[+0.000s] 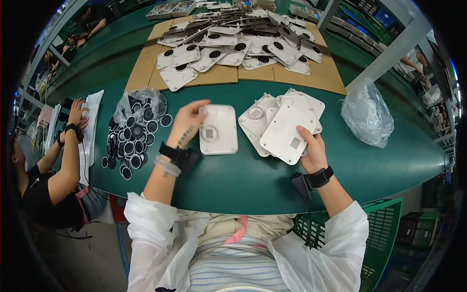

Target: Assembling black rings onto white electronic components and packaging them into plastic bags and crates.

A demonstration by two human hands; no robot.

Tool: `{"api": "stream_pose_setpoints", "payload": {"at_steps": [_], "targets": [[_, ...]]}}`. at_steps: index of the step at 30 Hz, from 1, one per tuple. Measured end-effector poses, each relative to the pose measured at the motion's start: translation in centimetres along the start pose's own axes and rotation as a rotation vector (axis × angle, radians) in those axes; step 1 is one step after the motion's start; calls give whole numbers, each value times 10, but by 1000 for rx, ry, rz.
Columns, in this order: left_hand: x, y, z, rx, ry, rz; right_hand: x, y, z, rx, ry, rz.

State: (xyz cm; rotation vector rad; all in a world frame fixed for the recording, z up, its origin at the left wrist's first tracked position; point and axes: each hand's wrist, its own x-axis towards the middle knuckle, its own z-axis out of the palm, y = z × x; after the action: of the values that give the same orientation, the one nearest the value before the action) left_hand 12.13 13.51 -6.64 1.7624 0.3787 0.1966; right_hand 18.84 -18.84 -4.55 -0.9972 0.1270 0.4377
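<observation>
A white rounded plastic housing (pixel 224 138) lies in front of me with its moulded inner side up, a ring and a small square showing in it. My left hand (pixel 190 118) is closed on its upper left edge, thumb and fingers bent together. To the right, my right hand (pixel 314 152) grips a white plastic cover (pixel 288 127) by its right edge, thumb on top. This cover is tilted, with a slotted grille near one corner and small holes at others. Under it sit several more white housings (pixel 254 121), partly hidden, fanned out in a loose stack.
Black discs with pale rims (pixel 129 134) spill from a clear bag at left. Beyond, many white housings with black discs (pixel 214 53) are heaped on cardboard (pixel 224 75). A clear plastic bag (pixel 367 114) sits right, by a metal post (pixel 384 53). A co-worker's arm (pixel 70 155) is at far left; a green crate (pixel 384 228) stands below.
</observation>
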Motion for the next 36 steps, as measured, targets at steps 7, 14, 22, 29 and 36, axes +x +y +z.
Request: {"api": "stream_pose_setpoints", "payload": {"at_steps": [7, 14, 22, 29, 36], "targets": [[-43, 44, 37, 679, 153, 343, 1, -4, -9, 92, 39, 42], [-56, 21, 85, 959, 191, 532, -9, -12, 4, -62, 102, -29], [-24, 29, 115, 1054, -79, 437, -14, -28, -9, -125, 220, -206], [-51, 58, 147, 659, -57, 756, -8, -35, -22, 55, 56, -118], [-18, 53, 147, 298, 101, 603, -12, -60, -18, 131, 12, -39]]}}
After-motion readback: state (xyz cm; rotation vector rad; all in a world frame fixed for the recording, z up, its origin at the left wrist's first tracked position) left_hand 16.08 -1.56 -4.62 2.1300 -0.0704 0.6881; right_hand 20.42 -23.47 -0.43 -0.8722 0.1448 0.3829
